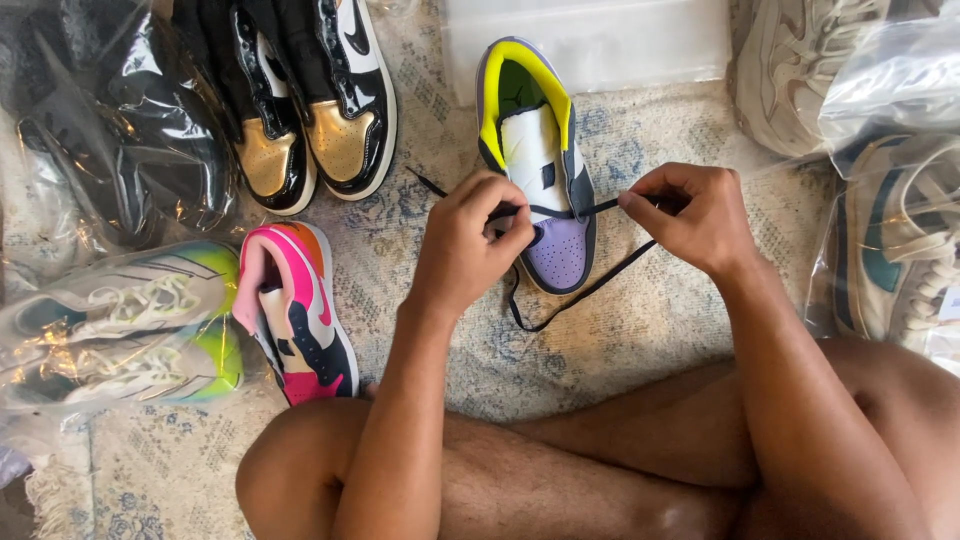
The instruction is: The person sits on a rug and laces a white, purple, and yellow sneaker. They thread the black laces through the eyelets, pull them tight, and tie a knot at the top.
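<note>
Over the woven rug (640, 330), both hands are pinching a flat black lace (580, 292) across a smooth purple-toed sneaker (540, 160). Left hand (470, 245) is curled shut on one end; right hand (690, 215) is nipping the other, seemingly between thumb and forefinger.

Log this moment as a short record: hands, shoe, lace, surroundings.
left hand: pinching the dark flat shoelace at the shoe's left side
right hand: pinching the same lace at the shoe's right side
shoe: purple, white and yellow high-top sneaker, toe toward the person, on the patterned rug
nearby: pink multicoloured sneaker; black and gold glossy pair; bagged shoes both sides
</note>
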